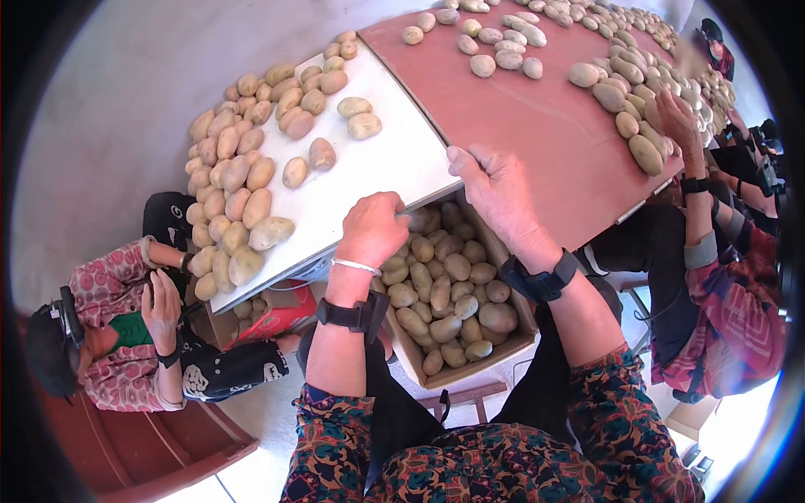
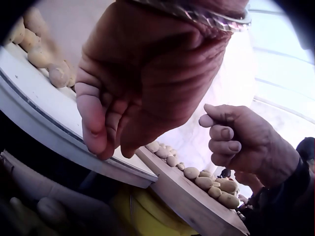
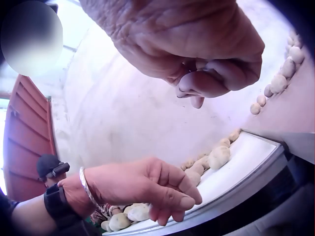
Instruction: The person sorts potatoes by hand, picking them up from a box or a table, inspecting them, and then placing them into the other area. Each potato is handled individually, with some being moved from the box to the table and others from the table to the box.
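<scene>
**Q:** State the condition of the left hand.
**A:** The left hand [image 1: 373,226] is positioned at the near edge of the white table [image 1: 390,172], above the box. Grip: released. The fingers hang loosely bent and hold nothing. Contact with the table edge: cannot be determined.

**Q:** And the right hand?
**A:** The right hand [image 1: 503,193] is raised near the corner of the red table [image 1: 520,126]. Grip: clenched. The fingers are curled into the palm, with nothing visible inside them.

**Q:** Where are the potatoes located?
**A:** In three places. The box potatoes [image 1: 457,267] fill much of the cardboard box [image 1: 524,318], which stands below and between the two hands. The white-table potatoes [image 1: 236,172] are massed along the far left side, with a few lying apart, nearer the left hand. The red-table potatoes [image 1: 509,59] lie in groups toward the far edge and at the right.

**Q:** Identify the wrist equipment.
**A:** A black strap [image 1: 549,281] is on the right wrist. The left wrist carries a similar strap and a silvery bracelet [image 1: 356,267].

**Q:** Other persons?
**A:** A seated person in a pink patterned top [image 1: 117,260] is at the left. Another, at the right, extends a hand to the red table's potatoes.
</scene>
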Tool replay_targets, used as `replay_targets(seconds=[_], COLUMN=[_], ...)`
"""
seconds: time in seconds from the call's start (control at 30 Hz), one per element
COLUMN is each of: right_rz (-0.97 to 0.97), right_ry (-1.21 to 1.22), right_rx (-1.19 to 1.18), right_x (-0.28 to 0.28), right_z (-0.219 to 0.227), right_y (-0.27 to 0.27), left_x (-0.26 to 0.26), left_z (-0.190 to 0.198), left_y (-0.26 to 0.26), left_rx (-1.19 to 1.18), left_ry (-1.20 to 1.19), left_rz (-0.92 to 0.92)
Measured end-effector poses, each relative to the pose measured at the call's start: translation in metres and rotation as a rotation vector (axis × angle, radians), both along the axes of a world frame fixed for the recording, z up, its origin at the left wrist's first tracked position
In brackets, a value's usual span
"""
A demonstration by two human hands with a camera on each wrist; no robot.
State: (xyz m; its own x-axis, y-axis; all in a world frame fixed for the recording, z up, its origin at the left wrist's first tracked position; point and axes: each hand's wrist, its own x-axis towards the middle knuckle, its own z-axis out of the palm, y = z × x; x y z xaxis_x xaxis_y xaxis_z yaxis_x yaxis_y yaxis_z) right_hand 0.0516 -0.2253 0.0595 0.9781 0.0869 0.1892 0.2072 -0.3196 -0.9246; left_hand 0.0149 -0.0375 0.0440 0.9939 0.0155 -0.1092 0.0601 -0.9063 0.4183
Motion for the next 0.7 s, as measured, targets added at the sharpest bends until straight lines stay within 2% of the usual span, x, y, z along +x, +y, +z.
replay_targets(seconds=[0.2,0.27,0.33,0.4,0.47,0.53,0.67,0.7], right_rz=[0.009,-0.008,0.007,0.025,0.115,0.136,0.222,0.235], right_ry=[-0.050,-0.141,-0.233,-0.101,-0.051,-0.069,-0.075,-0.069], right_rx=[0.010,0.018,-0.098,-0.184,-0.288,-0.339,-0.506,-0.523], right_x=[-0.002,-0.002,-0.002,-0.008,-0.011,-0.013,-0.019,-0.015], right_z=[0.000,-0.005,-0.013,-0.006,-0.003,-0.011,0.000,-0.011], right_y=[-0.002,-0.002,-0.004,-0.005,-0.006,-0.002,-0.005,-0.003], left_x=[0.006,0.009,0.014,0.015,0.010,0.011,0.012,0.011], left_z=[-0.006,-0.008,-0.011,-0.017,-0.005,-0.008,-0.014,-0.021], left_y=[-0.021,-0.032,-0.036,-0.037,-0.046,-0.043,-0.039,-0.034], left_rx=[-0.054,-0.090,-0.075,-0.093,-0.147,-0.020,-0.030,-0.029], left_ry=[-0.114,-0.125,-0.063,-0.109,-0.064,-0.030,-0.056,-0.105], left_rz=[-0.032,-0.035,-0.066,-0.125,-0.092,-0.083,-0.131,-0.125])
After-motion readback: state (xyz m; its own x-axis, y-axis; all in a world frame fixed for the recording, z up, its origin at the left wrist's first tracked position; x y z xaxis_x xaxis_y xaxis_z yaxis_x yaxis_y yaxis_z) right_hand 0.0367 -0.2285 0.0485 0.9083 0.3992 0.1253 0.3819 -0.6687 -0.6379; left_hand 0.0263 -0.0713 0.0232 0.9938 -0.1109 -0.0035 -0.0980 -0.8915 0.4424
